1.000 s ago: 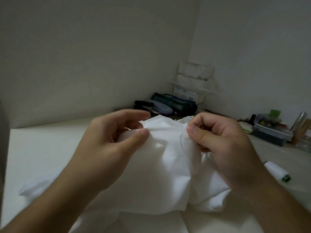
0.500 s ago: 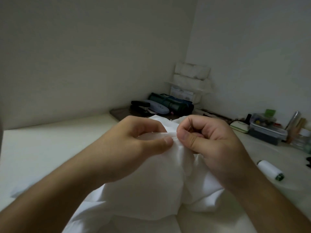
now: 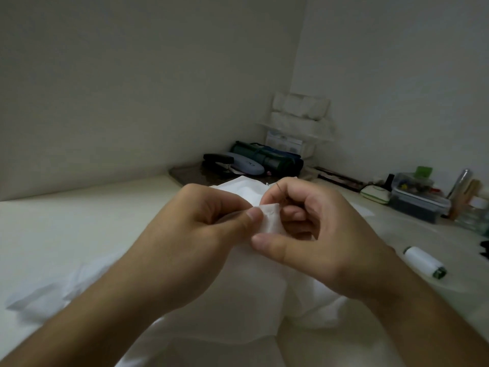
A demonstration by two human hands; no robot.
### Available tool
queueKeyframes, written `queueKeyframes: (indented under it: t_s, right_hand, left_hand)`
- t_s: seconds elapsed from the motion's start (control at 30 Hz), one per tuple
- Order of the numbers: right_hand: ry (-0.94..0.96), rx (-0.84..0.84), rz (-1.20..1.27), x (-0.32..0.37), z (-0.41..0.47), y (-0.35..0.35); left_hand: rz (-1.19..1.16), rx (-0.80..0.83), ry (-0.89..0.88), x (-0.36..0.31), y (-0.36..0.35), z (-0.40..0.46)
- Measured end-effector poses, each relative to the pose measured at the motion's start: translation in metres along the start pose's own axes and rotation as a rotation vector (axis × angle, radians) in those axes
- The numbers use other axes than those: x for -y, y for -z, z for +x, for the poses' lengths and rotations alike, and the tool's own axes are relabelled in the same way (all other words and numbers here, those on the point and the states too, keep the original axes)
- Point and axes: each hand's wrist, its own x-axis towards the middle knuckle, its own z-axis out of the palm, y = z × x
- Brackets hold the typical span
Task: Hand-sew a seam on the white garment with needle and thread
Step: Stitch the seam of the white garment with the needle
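The white garment (image 3: 238, 321) lies bunched on the table under both hands. My left hand (image 3: 193, 245) pinches a folded edge of it (image 3: 270, 218) between thumb and fingers. My right hand (image 3: 312, 234) sits close against that fold, thumb pressed on the cloth below it. Its curled fingers hold a thin needle (image 3: 281, 190), whose tip sticks up past the index finger. The thread itself is too fine to make out.
A white thread spool (image 3: 423, 261) lies on the table to the right. At the back corner sit a dark tray (image 3: 190, 174) with a stapler (image 3: 218, 160) and rolled green case (image 3: 267, 157), and clear plastic boxes (image 3: 418, 202) along the right wall.
My hands have closed in on each other and lifted a small folded edge between them. The right thumb has dropped below the fold, and the needle now shows above the right index finger.
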Motion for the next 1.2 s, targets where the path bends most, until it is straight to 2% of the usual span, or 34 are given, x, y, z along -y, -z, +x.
queueKeyframes:
  t_s: [0.3,0.57,0.83,1.0,1.1,1.2]
  right_hand:
    - [0.093,-0.212,-0.093,-0.006,0.002,0.000]
    - [0.077,-0.150,-0.110,-0.002,0.001,-0.005]
    - [0.024,-0.166,-0.130,-0.006,0.005,-0.005]
    - [0.017,-0.199,-0.142,-0.008,0.005,-0.005]
    - [-0.031,-0.179,-0.057,-0.010,0.006,-0.003]
    - [-0.086,-0.222,0.176,-0.009,0.007,0.002]
  left_hand:
    - [-0.049,-0.056,0.008,0.007,0.002,-0.007]
    - [-0.131,-0.016,-0.047,0.011,0.002,-0.005]
    - [-0.013,-0.038,-0.100,0.012,0.003,-0.007]
    - [0.031,-0.109,-0.094,0.011,0.001,-0.007]
    - [0.026,-0.143,-0.058,0.010,0.001,-0.008]
    - [0.000,-0.147,-0.020,0.008,0.000,-0.009]
